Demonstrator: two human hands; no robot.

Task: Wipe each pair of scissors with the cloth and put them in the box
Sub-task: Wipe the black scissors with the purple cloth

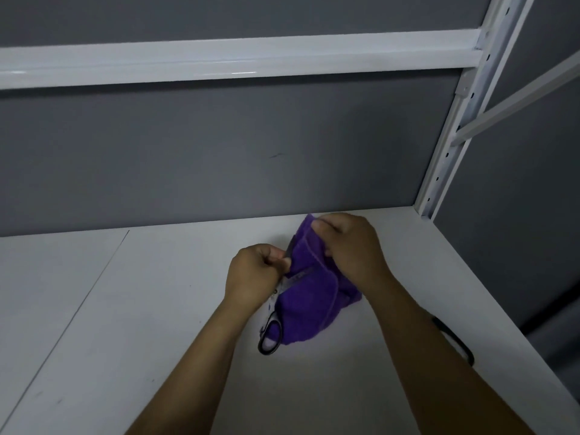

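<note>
Fingers (277, 254) of the left hand (251, 273) curl tight, apparently pinching the scissors (270, 335) partway along the blades, while the right hand (351, 246) grips the purple cloth (310, 302) wrapped over them above a white shelf (157, 309). The scissors lie near to far between the two hands, black handles nearest the person below the left hand, tip hidden under the cloth. No box is in view.

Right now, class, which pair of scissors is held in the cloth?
The middle pair: the left hand grips it, and the right hand holds the cloth against it. The other pair lies untouched by the right forearm.
</note>
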